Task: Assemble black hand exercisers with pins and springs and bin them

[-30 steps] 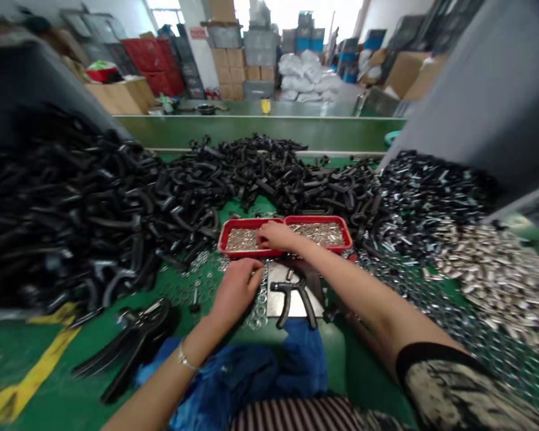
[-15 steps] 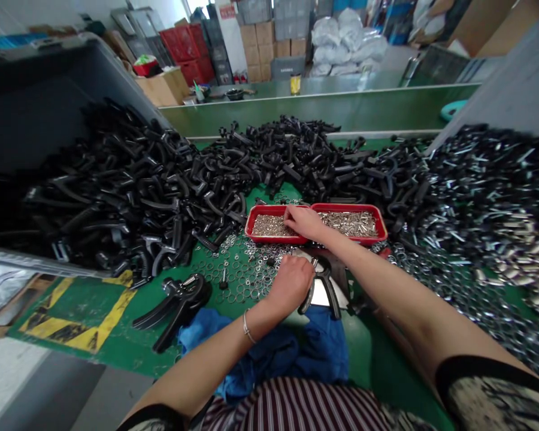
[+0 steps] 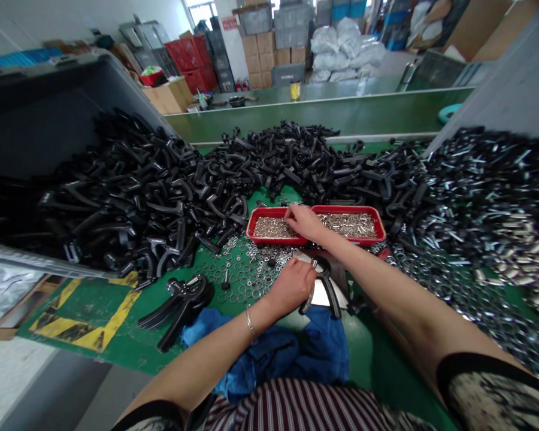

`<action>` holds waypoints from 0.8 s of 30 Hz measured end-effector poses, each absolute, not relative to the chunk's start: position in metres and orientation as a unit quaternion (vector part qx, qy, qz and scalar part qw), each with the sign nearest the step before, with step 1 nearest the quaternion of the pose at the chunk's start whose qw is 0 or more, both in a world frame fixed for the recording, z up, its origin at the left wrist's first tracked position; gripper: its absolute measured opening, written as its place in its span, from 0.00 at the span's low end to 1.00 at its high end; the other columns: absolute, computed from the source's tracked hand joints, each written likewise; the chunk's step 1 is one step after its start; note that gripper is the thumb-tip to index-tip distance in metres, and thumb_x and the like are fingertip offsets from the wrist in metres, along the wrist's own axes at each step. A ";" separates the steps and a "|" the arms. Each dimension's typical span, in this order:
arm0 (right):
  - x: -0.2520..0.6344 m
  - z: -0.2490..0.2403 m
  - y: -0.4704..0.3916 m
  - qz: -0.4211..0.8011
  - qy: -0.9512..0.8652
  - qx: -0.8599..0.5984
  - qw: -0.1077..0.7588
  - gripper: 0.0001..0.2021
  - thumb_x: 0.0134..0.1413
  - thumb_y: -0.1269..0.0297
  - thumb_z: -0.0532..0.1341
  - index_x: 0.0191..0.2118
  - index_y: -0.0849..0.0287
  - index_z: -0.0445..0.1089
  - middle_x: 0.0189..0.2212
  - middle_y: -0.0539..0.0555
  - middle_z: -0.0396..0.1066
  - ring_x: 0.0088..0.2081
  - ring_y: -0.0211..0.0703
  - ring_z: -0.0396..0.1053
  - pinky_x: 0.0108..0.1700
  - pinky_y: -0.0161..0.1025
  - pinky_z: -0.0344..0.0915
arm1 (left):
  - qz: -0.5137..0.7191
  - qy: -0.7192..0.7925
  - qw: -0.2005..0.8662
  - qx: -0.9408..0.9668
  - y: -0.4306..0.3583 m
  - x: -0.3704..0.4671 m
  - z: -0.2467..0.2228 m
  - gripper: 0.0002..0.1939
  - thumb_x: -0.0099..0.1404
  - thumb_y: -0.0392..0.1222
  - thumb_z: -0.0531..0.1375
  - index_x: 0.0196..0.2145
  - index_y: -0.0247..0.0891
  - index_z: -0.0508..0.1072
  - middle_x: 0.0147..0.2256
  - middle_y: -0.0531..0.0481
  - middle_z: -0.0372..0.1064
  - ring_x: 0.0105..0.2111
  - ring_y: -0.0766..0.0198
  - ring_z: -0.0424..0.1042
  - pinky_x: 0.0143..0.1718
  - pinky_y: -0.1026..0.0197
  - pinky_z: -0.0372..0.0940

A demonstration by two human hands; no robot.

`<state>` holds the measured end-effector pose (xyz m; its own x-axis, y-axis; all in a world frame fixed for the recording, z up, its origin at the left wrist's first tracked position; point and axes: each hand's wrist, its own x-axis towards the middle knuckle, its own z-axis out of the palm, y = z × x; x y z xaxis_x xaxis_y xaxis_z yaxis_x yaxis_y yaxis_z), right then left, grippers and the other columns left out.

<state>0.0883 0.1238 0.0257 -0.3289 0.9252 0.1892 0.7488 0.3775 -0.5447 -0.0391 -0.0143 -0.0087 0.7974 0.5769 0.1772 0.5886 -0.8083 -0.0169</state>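
My left hand (image 3: 294,281) is closed on a black hand grip (image 3: 327,287) with two handles, which lies over a bright metal plate (image 3: 318,294). My right hand (image 3: 304,221) reaches into the left red tray (image 3: 276,241) of tiny metal parts, fingertips pinched together at its right side; whatever they hold is too small to tell. The right red tray (image 3: 363,242), full of small metal pins, sits under my right wrist. Another black hand grip (image 3: 179,305) with a spring lies to the left. Loose rings (image 3: 238,275) are scattered in front of the trays.
Black handles (image 3: 161,179) pour from a tipped grey bin at the left and spread behind the trays. Metal rings, bolts and sleeves (image 3: 516,239) pile up at the right. A blue cloth (image 3: 273,353) lies near my body.
The camera view has shifted slightly. Both hands stay at nearly the same places, my right hand at the left tray and my left hand at the hand grip.
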 end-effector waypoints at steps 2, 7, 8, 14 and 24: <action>0.098 0.035 0.110 0.204 -0.788 -0.518 0.263 0.09 0.61 0.70 0.54 0.44 0.63 0.67 0.40 0.57 0.75 0.40 0.41 0.72 0.44 0.36 0.64 | -0.084 -0.303 0.035 -0.949 -0.014 -0.040 -0.008 0.15 0.74 0.36 0.45 0.41 0.32 0.71 0.37 0.42 0.69 0.39 0.54 0.67 0.45 0.50 0.59; 0.144 0.039 0.035 0.335 -0.733 -0.497 0.320 0.09 0.63 0.58 0.56 0.40 0.59 0.67 0.30 0.50 0.73 0.30 0.39 0.72 0.37 0.37 0.66 | -0.103 -0.278 0.034 -0.954 -0.010 -0.042 -0.006 0.17 0.74 0.34 0.44 0.43 0.30 0.72 0.38 0.41 0.70 0.41 0.55 0.68 0.47 0.50 0.58; 0.153 0.034 0.018 0.365 -0.710 -0.506 0.326 0.10 0.62 0.57 0.58 0.38 0.58 0.68 0.28 0.49 0.73 0.29 0.39 0.71 0.36 0.37 0.66 | -0.110 -0.284 0.024 -0.952 -0.009 -0.042 -0.007 0.17 0.75 0.35 0.44 0.42 0.31 0.72 0.38 0.42 0.70 0.41 0.55 0.68 0.47 0.51 0.58; 0.178 -0.005 -0.041 0.425 -0.626 -0.580 0.301 0.11 0.57 0.54 0.63 0.36 0.57 0.70 0.29 0.50 0.73 0.28 0.41 0.71 0.33 0.39 0.67 | -0.136 -0.333 -0.024 -0.933 -0.008 -0.044 -0.012 0.16 0.75 0.40 0.47 0.40 0.34 0.73 0.37 0.44 0.71 0.41 0.57 0.68 0.45 0.53 0.59; 0.162 -0.016 -0.034 0.136 -0.827 -0.464 0.287 0.08 0.66 0.62 0.57 0.38 0.58 0.70 0.38 0.58 0.71 0.43 0.49 0.67 0.48 0.47 0.66 | -0.084 -0.260 0.034 -0.961 -0.007 -0.041 -0.004 0.12 0.73 0.35 0.49 0.40 0.31 0.72 0.37 0.43 0.71 0.40 0.54 0.68 0.44 0.51 0.60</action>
<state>0.1621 -0.0341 -0.0158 -0.4042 0.8456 0.3486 0.6887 0.5322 -0.4924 -0.0407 -0.0069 -0.0037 0.8503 0.4948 0.1794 0.5062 -0.8621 -0.0211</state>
